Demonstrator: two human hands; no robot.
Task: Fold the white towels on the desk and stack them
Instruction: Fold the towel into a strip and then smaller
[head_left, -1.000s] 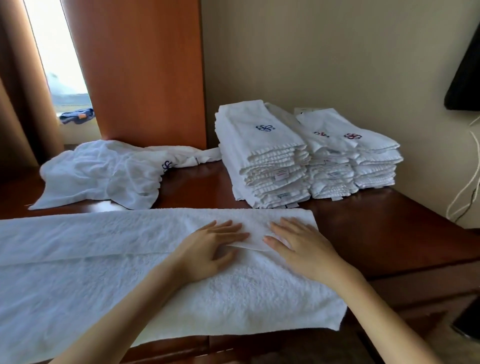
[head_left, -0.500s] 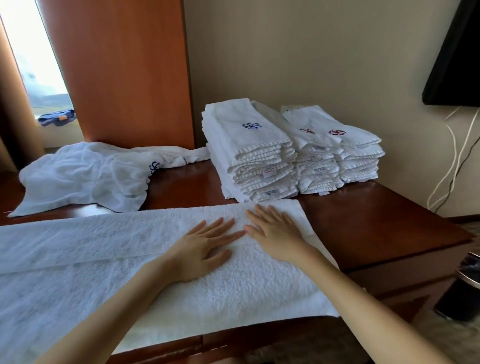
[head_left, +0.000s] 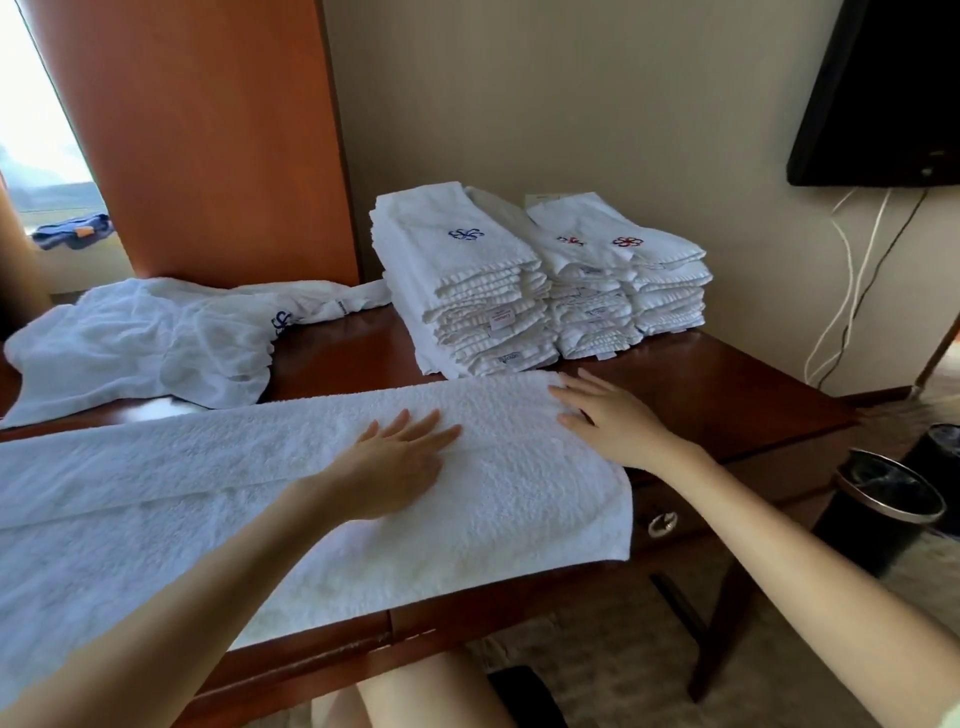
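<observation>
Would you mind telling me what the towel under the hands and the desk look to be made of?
The towel looks like white cotton terry: a nubby, looped, matte pile. The desk looks like reddish-brown wood or veneer, with a glossy finish reflecting light.

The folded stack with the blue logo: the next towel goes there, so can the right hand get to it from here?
Probably yes: the right hand lies flat at the towel's far corner, just before the stack, nothing between.

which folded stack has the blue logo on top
The left stack, nearer the wooden panel; its top towel bears a blue emblem, while the right stack shows red ones.
</observation>
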